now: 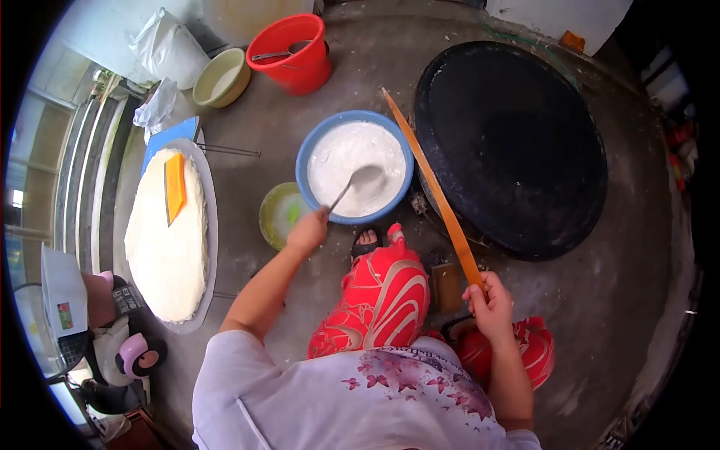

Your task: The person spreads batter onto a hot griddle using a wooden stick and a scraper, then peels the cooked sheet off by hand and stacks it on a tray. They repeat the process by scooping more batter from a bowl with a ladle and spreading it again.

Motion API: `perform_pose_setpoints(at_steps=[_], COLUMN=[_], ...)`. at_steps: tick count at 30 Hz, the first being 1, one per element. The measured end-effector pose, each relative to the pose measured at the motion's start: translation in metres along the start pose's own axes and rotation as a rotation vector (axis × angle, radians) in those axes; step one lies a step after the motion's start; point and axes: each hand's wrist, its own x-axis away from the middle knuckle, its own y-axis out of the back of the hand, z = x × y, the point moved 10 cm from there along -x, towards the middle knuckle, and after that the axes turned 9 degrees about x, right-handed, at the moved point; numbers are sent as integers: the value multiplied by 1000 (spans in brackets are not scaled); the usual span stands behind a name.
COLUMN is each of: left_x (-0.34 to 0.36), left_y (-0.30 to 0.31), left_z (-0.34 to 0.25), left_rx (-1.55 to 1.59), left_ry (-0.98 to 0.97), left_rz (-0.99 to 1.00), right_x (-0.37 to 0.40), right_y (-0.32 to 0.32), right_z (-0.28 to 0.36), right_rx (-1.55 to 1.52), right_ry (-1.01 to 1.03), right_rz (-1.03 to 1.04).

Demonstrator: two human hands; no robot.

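My left hand (307, 231) is closed round the handle of a ladle (367, 178), whose bowl rests in white batter (345, 150). A blue basin (303, 174) contains the batter. In my right hand (491, 306) is one end of a long, flat wooden spatula (442, 202); its narrow tip points away from me, between the basin and a large round black griddle (517, 142). The spatula passes over the griddle's left edge. Close to my left hand stands a small green-yellow bowl (266, 217) with whitish liquid and a bright green item.
On the left, a round stand (211, 225) bears a pile of pale flat sheets (165, 255), topped by an orange scraper (175, 187). A red bucket (300, 75) with a ladle and an olive basin (206, 86) stand at the back. A scooter (124, 352) is at lower left.
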Motion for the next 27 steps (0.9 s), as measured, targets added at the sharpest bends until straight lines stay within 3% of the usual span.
perform_pose_setpoints(at_steps=[4,7,11,13,14,16,17,18,19,23,25,26,27], left_x=[-25,-18,14,19,10,-23,-25,-15,22,40,26,29,31], left_y=[19,-25,21,37,9,-61,-56,-77,-108,-37,15,12,13], left_z=[-22,-18,1,23,46,67,49,59,32,-7,-7,-5,-3], left_rx=[135,-153,68,-61,-60,-22,-19,695,1396,1529,1232,1234,752], left_ry=[7,24,-67,218,223,-91,-95,417,938,772,349,349,257], left_rz=[-266,64,1,-42,-43,-134,-139,115,393,381,140,139,137], right_x=[-1,-1,1,1,2,1,0,0,0,1,1,1,1], right_y=[-5,-3,-5,-5,-5,-4,-4,-2,-1,-4,-3,-2,0], right_z=[11,9,-5,-8,-9,-6,-2,0,2,1,-4,-4,-4], right_rx=[-9,-46,-56,-54,-55,-53,-49,-46,-43,-77,-81,-84,-84], right_ry=[54,41,-22,-24,-26,-19,-12,-8,-8,-15,-25,-24,-20], right_rz=[17,32,30,32,29,24,20,13,9,17,14,8,2])
